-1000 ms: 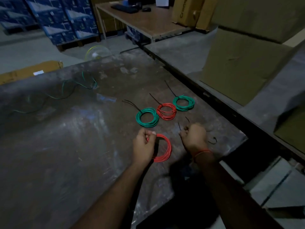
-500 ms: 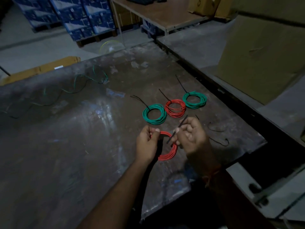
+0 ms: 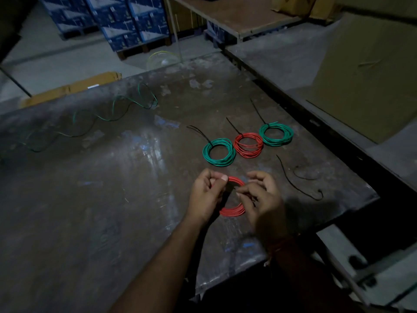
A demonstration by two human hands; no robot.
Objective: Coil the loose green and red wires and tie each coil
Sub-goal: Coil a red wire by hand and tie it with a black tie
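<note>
From the head view, a dark scuffed surface (image 3: 117, 199) stands in a dim room with stacked blue boxes (image 3: 126, 21) behind. The left hand (image 3: 208, 196) pinches a red coil (image 3: 233, 211) at its rim; the right hand (image 3: 262, 197) curls at the coil's other side, its grip hard to make out. Three tied coils (image 3: 248, 145) lie beyond, loose green wire (image 3: 112, 109) far left, black ties (image 3: 297, 179) right.

Three tied coils (image 3: 248, 145) sitting in a row on the desk (image 3: 112, 199), loose wire (image 3: 112, 109) lying far left, spare ties (image 3: 297, 179) lying right.
</note>
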